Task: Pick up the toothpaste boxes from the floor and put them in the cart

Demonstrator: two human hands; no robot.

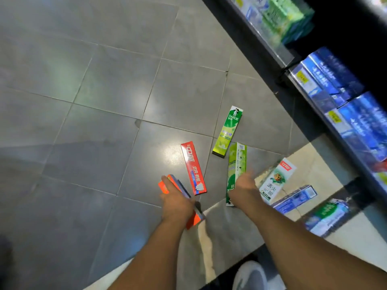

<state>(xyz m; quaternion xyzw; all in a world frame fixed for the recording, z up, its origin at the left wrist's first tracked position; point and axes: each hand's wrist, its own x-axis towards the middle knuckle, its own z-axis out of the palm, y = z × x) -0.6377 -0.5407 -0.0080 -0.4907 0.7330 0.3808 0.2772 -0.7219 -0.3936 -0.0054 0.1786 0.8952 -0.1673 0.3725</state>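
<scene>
Six toothpaste boxes lie loose on the grey tiled floor [104, 91] below the shelf [326, 105] as your left hand [178, 203] grips an orange box [165, 186] together with a second box, fingers curled round them. Your right hand [244, 188] reaches over the pale-green box [235, 164]; whether its fingers are spread you cannot tell, blur hides them. Take that box by its long edges, then the red box [193, 168] at ten o'clock from it. Next come the Darlie box [228, 131] at twelve, the white box [276, 181] at three and two blue boxes [294, 200] at four. No cart is in view.
</scene>
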